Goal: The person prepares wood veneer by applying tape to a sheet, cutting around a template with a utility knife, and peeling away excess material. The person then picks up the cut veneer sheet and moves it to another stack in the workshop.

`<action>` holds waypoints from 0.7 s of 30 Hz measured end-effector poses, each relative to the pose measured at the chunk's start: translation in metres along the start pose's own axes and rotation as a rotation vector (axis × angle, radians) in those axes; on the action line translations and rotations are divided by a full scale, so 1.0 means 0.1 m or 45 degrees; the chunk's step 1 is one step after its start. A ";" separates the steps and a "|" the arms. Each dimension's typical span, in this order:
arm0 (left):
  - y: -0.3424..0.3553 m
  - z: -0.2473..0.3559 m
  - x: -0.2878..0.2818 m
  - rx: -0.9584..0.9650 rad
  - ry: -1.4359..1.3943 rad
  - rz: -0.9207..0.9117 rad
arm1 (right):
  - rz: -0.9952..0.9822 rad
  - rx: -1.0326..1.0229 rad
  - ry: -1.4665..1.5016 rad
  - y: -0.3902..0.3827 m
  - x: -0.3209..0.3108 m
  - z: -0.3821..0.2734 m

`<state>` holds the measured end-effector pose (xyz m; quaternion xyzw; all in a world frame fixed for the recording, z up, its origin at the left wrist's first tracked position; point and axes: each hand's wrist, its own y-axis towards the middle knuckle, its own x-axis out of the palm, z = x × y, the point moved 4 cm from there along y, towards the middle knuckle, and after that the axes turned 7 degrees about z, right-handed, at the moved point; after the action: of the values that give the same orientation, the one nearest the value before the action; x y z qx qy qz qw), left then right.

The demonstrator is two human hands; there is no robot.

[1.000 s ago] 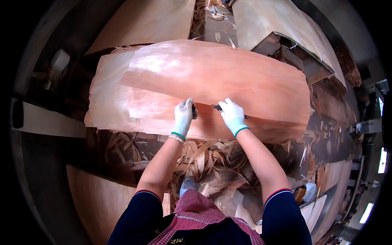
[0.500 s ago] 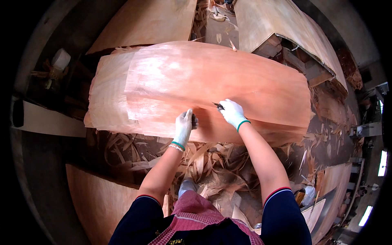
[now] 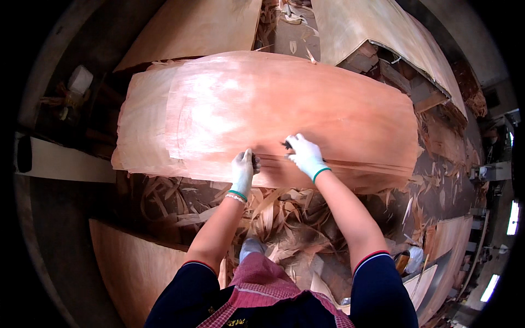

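A large stack of thin reddish wood veneer sheets (image 3: 328,98) lies across in front of me. My left hand (image 3: 243,168), in a white glove, is closed over the near part of the top sheet. Something dark shows at its fingers, too small to name. To its right, my right hand (image 3: 306,155), also gloved in white, is closed around a small dark pointed tool (image 3: 286,145), held just over the veneer surface. Right of that hand, long narrow folds or strips (image 3: 366,167) run along the near edge of the sheet.
Curled veneer scraps (image 3: 268,210) litter the floor between me and the stack. More veneer stacks stand at the far left (image 3: 191,30), far right (image 3: 361,24) and near left (image 3: 131,268). A pale board (image 3: 71,161) juts in from the left.
Both hands have shifted slightly left, and the right hand has turned a little. The ripple in the top sheet looks flatter, with narrow lines now showing along the near right edge.
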<state>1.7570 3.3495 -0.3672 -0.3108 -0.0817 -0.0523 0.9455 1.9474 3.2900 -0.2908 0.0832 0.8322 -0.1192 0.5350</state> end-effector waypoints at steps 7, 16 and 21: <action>-0.14 -0.20 -0.12 -0.117 -0.006 -0.061 | 0.035 -0.060 -0.349 0.08 0.22 0.05; -0.20 -0.30 -0.13 -0.155 0.000 -0.063 | 0.001 -0.132 -0.437 0.07 0.26 -0.02; -0.20 -0.34 -0.12 -0.134 0.008 -0.064 | -0.010 -0.170 -0.422 0.06 0.24 -0.01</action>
<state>1.7458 3.3138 -0.3844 -0.3576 -0.0834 -0.0813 0.9266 1.9377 3.2964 -0.3131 0.0235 0.7390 -0.0777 0.6688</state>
